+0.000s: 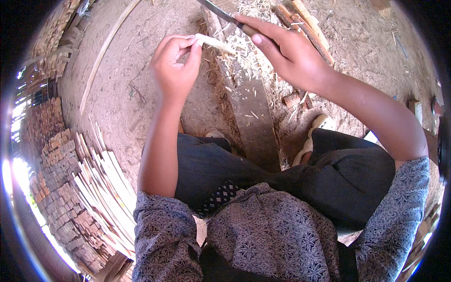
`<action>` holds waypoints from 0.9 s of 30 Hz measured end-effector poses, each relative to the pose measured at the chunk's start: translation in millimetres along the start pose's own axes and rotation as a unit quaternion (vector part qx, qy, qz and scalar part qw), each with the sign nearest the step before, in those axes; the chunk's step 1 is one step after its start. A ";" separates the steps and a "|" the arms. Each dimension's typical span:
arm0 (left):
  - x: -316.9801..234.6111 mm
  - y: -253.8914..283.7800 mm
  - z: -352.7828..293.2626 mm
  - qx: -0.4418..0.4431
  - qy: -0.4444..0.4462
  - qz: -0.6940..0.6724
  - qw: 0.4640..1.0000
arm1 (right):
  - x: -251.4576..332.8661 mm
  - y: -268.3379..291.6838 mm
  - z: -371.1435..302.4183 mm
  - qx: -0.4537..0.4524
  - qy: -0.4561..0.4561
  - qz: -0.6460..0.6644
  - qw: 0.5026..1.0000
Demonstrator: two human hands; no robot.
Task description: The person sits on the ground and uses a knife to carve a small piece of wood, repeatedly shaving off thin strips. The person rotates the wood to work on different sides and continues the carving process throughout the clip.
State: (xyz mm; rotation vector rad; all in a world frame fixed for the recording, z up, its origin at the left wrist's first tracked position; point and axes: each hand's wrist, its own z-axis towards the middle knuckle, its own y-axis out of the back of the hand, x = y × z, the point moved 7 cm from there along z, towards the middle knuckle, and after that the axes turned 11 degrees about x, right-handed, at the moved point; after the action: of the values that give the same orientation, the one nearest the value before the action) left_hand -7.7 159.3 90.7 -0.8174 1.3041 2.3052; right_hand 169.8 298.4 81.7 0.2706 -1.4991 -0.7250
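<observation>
Between the thumb and fingertips of my left hand (177,63) is one end of a pale wooden stick (215,43). Its other end slants away to the right, over the shavings on a plank. My right hand (291,54) is wrapped round the handle of a knife (221,12), the index finger stretched along it. The dark blade points up and left, past the top edge of the picture. Blade and stick look apart. Below both hands a long wooden plank (251,110) runs between my legs, its far part strewn with curled wood shavings (244,58).
Split wood pieces (312,30) lie on the dirt floor right of the plank, with a small block (292,99) nearer. A long thin strip (104,54) lies at the left. Stacked wood blocks (58,174) and a bundle of long pale sticks (105,181) fill the left side.
</observation>
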 end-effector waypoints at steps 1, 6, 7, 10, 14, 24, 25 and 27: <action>0.2 -0.3 -0.7 0.000 0.004 0.006 1.000 | 13.5 3.4 -0.9 -0.036 0.053 0.007 0.998; -0.5 -3.8 1.3 -0.027 -0.023 0.005 0.999 | -0.2 -20.2 0.2 0.079 -0.018 -0.074 0.994; -0.7 -4.6 2.6 -0.028 -0.024 0.002 0.999 | -10.9 -23.7 -1.5 0.149 -0.075 -0.082 0.983; 1.4 -5.1 0.6 -0.027 -0.042 0.010 0.999 | 8.7 -0.5 3.8 0.057 -0.011 -0.084 0.995; 2.7 -6.1 2.8 -0.026 -0.031 0.002 0.999 | 13.1 0.7 6.4 0.022 0.003 -0.099 0.995; -4.1 -7.4 -0.6 0.004 -0.031 0.044 0.999 | -7.6 -23.2 -0.5 0.107 -0.049 -0.185 0.976; -4.3 -8.1 1.7 0.008 -0.034 0.050 0.998 | -16.1 -29.4 -5.5 0.134 -0.057 -0.157 0.977; -3.9 -7.4 0.4 0.001 -0.031 0.047 0.998 | 1.2 -11.7 1.9 0.085 -0.019 -0.150 0.985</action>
State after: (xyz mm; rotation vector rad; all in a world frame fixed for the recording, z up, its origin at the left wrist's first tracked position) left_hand -0.7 163.2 88.6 -0.6917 1.3447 2.3815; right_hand 164.7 289.3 75.9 0.6254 -1.5775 -0.8437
